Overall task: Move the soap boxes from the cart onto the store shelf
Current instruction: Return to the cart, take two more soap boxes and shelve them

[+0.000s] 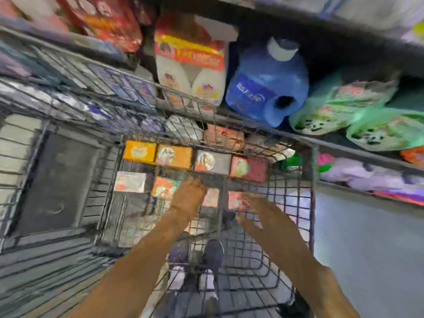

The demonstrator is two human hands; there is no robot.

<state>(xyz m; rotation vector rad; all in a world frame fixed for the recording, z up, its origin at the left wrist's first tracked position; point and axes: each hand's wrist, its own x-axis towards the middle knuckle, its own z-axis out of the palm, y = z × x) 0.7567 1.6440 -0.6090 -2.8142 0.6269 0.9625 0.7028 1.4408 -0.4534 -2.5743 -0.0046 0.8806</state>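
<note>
A wire shopping cart (307,203) stands in the middle of the head view. Several soap boxes lie in it: a far row of an orange box (140,151), a second orange box (174,156), a grey box (212,162) and a red box (249,168). Nearer lie a white box (130,182), an orange-green box (163,187) and a pink box (211,198). My left hand (189,195) reaches down among the near boxes with bent fingers; blur hides whether it grips one. My right hand (254,208) hovers over a reddish box (235,199), fingers spread.
The store shelf (344,146) runs along the top and right, behind the cart. On it are a blue water jug (268,88), a pack of white bottles (190,72) and green bags (344,106). Grey floor (367,249) lies to the right. My shoes (213,251) show through the cart.
</note>
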